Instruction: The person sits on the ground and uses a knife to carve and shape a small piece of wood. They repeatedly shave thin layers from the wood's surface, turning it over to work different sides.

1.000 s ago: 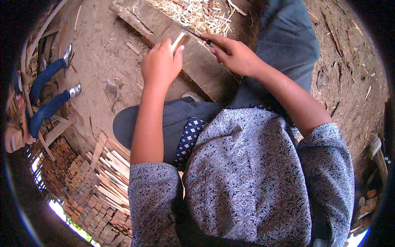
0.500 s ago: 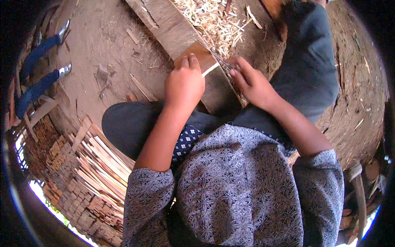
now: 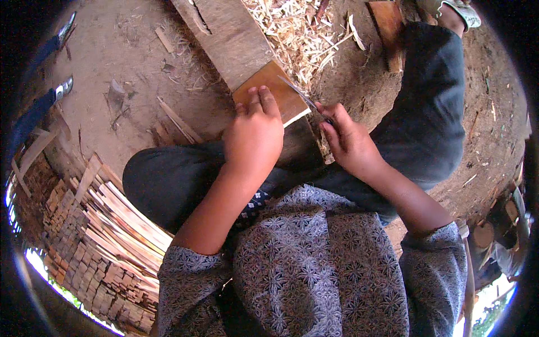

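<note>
A flat, smooth brown piece of wood [image 3: 286,95] with a pale near edge lies on a thick wooden plank [image 3: 227,45]. My left hand [image 3: 254,132] rests on this piece, fingers stretched out and pressed down near its left side. In my right hand [image 3: 351,140] is a thin knife [image 3: 300,93], the fingers closed round its handle, which is mostly hidden. The blade points up and left, along the right edge of the brown piece; whether it touches the wood I cannot tell.
Pale wood shavings [image 3: 297,39] are heaped beyond the plank's right side. A reddish-brown board [image 3: 387,33] lies near my foot. Thin wood strips [image 3: 126,230] and stacked small blocks [image 3: 84,264] are at lower left. Two blue handles with metal ends [image 3: 42,106] stand at far left.
The view has shifted, showing more of the reddish-brown board and my foot. The brown piece is less covered by my left hand. My right hand keeps the knife at the piece's right edge.
</note>
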The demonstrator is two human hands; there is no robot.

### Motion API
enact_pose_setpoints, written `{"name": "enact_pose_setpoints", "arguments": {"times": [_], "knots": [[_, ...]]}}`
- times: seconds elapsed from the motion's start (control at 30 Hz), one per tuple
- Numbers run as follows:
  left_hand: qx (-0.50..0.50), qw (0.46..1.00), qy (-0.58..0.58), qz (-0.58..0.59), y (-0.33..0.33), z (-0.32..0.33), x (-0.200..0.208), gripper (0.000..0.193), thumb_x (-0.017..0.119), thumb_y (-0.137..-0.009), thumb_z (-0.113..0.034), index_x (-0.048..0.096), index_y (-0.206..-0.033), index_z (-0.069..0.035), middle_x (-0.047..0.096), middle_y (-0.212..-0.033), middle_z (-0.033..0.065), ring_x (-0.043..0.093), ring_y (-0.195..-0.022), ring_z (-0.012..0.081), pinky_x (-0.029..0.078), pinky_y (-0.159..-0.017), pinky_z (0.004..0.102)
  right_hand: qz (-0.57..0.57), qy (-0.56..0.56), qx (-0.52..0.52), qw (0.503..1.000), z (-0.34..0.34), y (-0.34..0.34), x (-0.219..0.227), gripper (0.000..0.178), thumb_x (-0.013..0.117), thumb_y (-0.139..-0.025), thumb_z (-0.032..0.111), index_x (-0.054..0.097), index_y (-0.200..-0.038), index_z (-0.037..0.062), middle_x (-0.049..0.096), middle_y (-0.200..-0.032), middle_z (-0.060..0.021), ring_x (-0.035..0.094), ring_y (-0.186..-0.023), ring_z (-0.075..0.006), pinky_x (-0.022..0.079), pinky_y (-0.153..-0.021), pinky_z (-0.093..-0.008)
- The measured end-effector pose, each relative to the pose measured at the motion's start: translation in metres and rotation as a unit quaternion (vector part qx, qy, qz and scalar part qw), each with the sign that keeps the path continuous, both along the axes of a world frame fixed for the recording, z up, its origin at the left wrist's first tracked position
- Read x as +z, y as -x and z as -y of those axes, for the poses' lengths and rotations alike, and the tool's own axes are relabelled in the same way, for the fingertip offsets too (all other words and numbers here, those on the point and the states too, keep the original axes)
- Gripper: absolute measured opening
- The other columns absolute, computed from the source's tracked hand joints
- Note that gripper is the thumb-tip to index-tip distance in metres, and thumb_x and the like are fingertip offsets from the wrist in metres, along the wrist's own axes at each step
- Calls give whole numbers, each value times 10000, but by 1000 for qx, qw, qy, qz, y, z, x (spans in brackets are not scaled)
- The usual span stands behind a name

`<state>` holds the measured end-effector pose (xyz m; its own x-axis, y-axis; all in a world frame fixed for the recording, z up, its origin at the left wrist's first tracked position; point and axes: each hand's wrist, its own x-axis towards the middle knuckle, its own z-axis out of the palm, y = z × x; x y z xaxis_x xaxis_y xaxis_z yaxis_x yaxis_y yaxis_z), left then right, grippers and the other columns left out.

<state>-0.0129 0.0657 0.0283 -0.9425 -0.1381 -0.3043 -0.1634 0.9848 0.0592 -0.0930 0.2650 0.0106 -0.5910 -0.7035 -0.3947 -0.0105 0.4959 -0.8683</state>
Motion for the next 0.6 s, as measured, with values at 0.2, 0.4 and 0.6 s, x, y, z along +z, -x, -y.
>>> {"name": "enact_pose_setpoints", "arguments": {"times": [0.2,0.4,0.6], "knots": [[62,996,-18,54,19,8,18,461,610,-870,-185,575,-1249,76,705,-1065,234,732,-740,349,603,-662,427,-12,7,4,1000,21,23,-32,271,563,-1003,178,496,-1248,81,668,-962,-235,668,-856,-410,518,-711,-466],[71,994,-5,84,29,16,34,404,645,-871,-265,639,-1189,-16,729,-856,170,723,-728,356,586,-663,466,145,9,-83,986,24,23,-29,291,560,-1037,266,531,-1273,99,555,-759,-3,485,-662,-61,418,-591,-275],[90,994,-12,68,39,33,38,253,622,-912,-302,711,-973,-73,704,-782,186,691,-732,402,555,-660,512,45,59,-97,993,25,23,6,343,585,-1005,310,536,-1255,79,588,-706,-127,566,-615,-197,467,-605,-374]]}}
